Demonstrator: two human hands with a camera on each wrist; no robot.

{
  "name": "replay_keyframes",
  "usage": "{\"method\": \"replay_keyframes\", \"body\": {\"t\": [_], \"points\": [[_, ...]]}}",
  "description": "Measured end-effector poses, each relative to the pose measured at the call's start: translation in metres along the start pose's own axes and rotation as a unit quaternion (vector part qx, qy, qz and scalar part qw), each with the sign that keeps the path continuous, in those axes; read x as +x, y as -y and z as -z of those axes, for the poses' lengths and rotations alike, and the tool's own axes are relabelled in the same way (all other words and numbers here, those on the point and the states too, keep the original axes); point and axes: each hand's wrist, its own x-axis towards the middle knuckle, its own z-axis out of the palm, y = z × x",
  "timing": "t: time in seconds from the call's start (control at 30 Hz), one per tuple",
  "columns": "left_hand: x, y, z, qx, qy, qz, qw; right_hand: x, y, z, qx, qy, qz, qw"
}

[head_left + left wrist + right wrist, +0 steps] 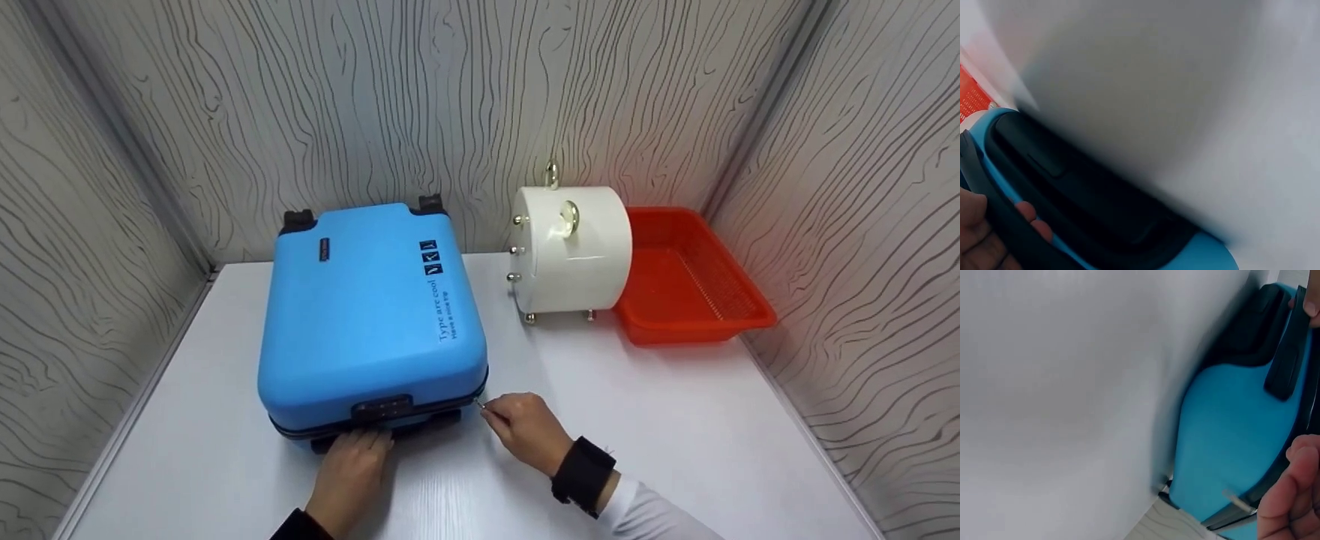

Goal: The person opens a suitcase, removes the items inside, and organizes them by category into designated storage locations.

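A blue hard-shell suitcase (367,300) lies flat on the table, its wheels toward the back wall and its combination lock (382,407) facing me. At its front side my left hand (351,471) grips the black carry handle (1002,211), with fingers curled around it in the left wrist view. By the front right corner, my right hand (529,429) pinches a small metal zipper pull (480,403). The black zipper seam (1292,464) runs round the case, and the pull looks blurred beside the fingers in the right wrist view.
Right of the suitcase, a cream cylinder (577,255) with shiny metal knobs and rings lies on its side. A red plastic basket (701,330) stands behind and beside it. Wood-patterned walls (487,97) enclose the white table (637,420).
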Motion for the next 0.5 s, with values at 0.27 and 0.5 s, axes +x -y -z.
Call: {"method": "replay_keyframes", "body": {"t": [0.27,0.5], "points": [[0.000,0.000,0.000,0.004,0.003,-0.004,1.0000,0.005,0.022,-0.016,-0.014,0.007,0.026,1.000],[-0.001,0.000,0.000,0.001,-0.009,-0.002,1.0000,0.012,0.038,-0.031,-0.033,0.014,0.061,0.997]]}}
